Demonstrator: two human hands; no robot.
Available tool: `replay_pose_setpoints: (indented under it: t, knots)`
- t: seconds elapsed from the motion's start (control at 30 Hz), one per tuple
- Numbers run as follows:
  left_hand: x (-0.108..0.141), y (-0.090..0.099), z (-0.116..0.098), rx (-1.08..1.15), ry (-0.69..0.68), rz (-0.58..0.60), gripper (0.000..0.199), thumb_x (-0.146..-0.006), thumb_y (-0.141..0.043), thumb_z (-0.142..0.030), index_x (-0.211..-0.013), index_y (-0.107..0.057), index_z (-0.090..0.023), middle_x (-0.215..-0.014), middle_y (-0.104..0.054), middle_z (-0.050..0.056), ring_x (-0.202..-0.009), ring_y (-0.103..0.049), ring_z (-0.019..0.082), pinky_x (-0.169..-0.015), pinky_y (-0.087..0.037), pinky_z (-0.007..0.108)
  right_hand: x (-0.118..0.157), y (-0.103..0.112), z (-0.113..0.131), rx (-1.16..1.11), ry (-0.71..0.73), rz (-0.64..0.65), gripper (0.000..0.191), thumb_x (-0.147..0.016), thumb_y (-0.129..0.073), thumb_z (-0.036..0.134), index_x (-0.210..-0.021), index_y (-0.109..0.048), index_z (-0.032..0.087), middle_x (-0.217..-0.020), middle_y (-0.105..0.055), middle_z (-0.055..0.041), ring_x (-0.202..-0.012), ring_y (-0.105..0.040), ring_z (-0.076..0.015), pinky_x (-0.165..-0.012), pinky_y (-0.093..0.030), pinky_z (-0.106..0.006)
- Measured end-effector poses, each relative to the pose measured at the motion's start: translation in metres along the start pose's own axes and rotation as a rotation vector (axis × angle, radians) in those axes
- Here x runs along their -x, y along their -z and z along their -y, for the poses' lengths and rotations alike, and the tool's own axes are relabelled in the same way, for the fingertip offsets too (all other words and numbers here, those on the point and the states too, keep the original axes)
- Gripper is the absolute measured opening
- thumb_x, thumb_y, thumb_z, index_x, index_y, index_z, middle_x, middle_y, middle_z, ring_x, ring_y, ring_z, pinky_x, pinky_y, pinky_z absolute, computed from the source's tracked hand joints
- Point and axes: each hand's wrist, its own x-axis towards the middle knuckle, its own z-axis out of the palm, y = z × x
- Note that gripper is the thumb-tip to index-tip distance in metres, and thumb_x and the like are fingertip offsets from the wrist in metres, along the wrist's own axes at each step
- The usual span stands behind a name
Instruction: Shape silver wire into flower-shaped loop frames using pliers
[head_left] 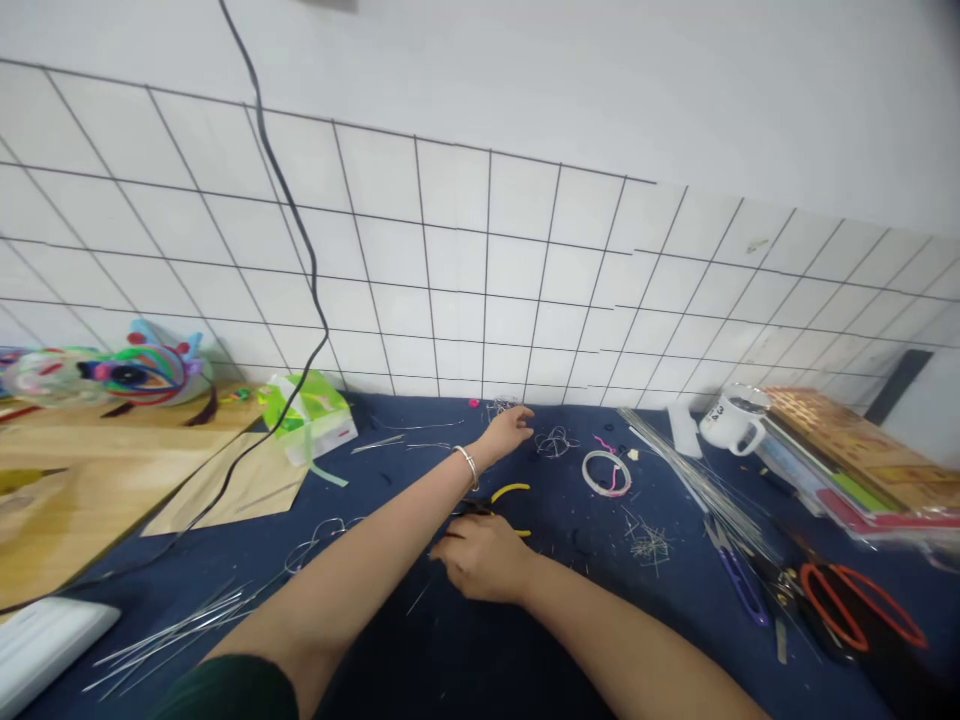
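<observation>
My left hand [508,431], with a silver bangle on its wrist, reaches to the back of the dark blue tabletop. Its fingers are apart, beside a small heap of wire bits [498,407]; nothing shows in them. Closer to me, my right hand [484,560] has curled fingers, and what they hold, if anything, is hidden. Pliers with yellow handles [511,489] lie right behind it, partly covered by the hand. A loose tangle of thin wire [556,443] lies to the right of my left hand.
Rightward are a ring of white cord [607,474], wire clippings [649,544], long wires [686,470], purple-handled pliers [739,580], orange-handled scissors [832,605] and a white mug [731,420]. Leftward are straight wires [176,635], a green-white tissue pack [319,410] and a hanging black cable [300,230].
</observation>
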Motion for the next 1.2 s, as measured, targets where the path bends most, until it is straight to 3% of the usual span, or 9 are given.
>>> replay_pose_setpoints:
  t: [0.2,0.37,0.53,0.63,0.77,0.93,1.07,1.2]
  knots:
    - [0.002,0.003,0.013,-0.208,-0.075,0.053,0.026,-0.072,-0.056,-0.019,-0.097,-0.064,-0.017,-0.089,-0.065,0.005,-0.081,-0.059,0.017,-0.074,-0.046,0.027,-0.004,-0.002,-0.001,-0.032,-0.012,0.021,0.023,-0.077,-0.048,0.021,-0.095,-0.061,0.024,-0.082,-0.061,-0.0011,-0.076,-0.055,-0.0146,-0.071,-0.041,-0.027]
    - [0.004,-0.012,0.009,-0.342,-0.179,0.115,0.028,-0.064,-0.066,-0.031,-0.09,-0.068,-0.02,-0.088,-0.064,0.003,-0.082,-0.057,0.018,-0.076,-0.043,0.025,-0.006,0.001,0.001,-0.035,-0.03,0.035,0.02,-0.077,-0.048,0.02,-0.092,-0.062,0.022,-0.086,-0.062,-0.0024,-0.08,-0.055,-0.0151,-0.073,-0.041,-0.026]
    - [0.0,-0.026,0.005,-0.419,-0.21,0.1,0.015,-0.065,-0.065,-0.03,-0.073,-0.069,-0.017,-0.08,-0.063,0.003,-0.081,-0.056,0.017,-0.077,-0.041,0.024,-0.005,0.005,0.001,-0.036,-0.06,0.049,0.016,-0.078,-0.049,0.022,-0.088,-0.062,0.02,-0.089,-0.061,-0.0031,-0.079,-0.055,-0.0149,-0.071,-0.042,-0.025]
    - [-0.001,-0.021,-0.002,-0.433,-0.208,0.054,0.012,-0.069,-0.061,-0.025,-0.07,-0.068,-0.016,-0.075,-0.063,0.003,-0.076,-0.056,0.016,-0.073,-0.042,0.024,-0.005,0.007,0.0,-0.043,-0.066,0.053,0.017,-0.078,-0.05,0.022,-0.089,-0.062,0.021,-0.088,-0.061,-0.0028,-0.079,-0.055,-0.0146,-0.071,-0.041,-0.025]
    - [0.005,0.015,-0.016,-0.421,-0.212,-0.02,0.013,-0.073,-0.057,-0.026,-0.073,-0.066,-0.016,-0.078,-0.063,0.003,-0.076,-0.055,0.016,-0.07,-0.042,0.024,-0.006,0.007,0.0,-0.058,-0.065,0.054,0.018,-0.079,-0.048,0.02,-0.091,-0.062,0.022,-0.083,-0.059,-0.0022,-0.077,-0.054,-0.0144,-0.07,-0.04,-0.025]
    - [0.039,0.094,-0.026,-0.394,-0.181,-0.033,0.015,-0.074,-0.056,-0.028,-0.074,-0.064,-0.016,-0.074,-0.062,0.001,-0.072,-0.055,0.014,-0.067,-0.042,0.023,-0.005,0.004,-0.001,-0.081,-0.07,0.055,0.018,-0.082,-0.046,0.02,-0.089,-0.062,0.022,-0.08,-0.057,-0.0024,-0.075,-0.053,-0.0138,-0.069,-0.04,-0.024]
    - [0.082,0.15,-0.017,-0.38,-0.116,-0.041,0.016,-0.073,-0.057,-0.028,-0.077,-0.064,-0.015,-0.07,-0.062,0.0,-0.065,-0.055,0.012,-0.063,-0.041,0.021,-0.005,0.002,-0.003,-0.102,-0.079,0.042,0.018,-0.083,-0.045,0.019,-0.088,-0.062,0.021,-0.079,-0.056,-0.0023,-0.075,-0.053,-0.0134,-0.07,-0.04,-0.024]
    - [0.12,0.176,0.007,-0.372,-0.041,-0.072,0.017,-0.075,-0.054,-0.029,-0.077,-0.064,-0.015,-0.066,-0.063,0.001,-0.062,-0.056,0.012,-0.059,-0.042,0.02,-0.007,-0.001,-0.003,-0.133,-0.085,0.022,0.018,-0.084,-0.045,0.018,-0.09,-0.062,0.021,-0.081,-0.056,-0.0031,-0.078,-0.054,-0.0137,-0.073,-0.041,-0.025]
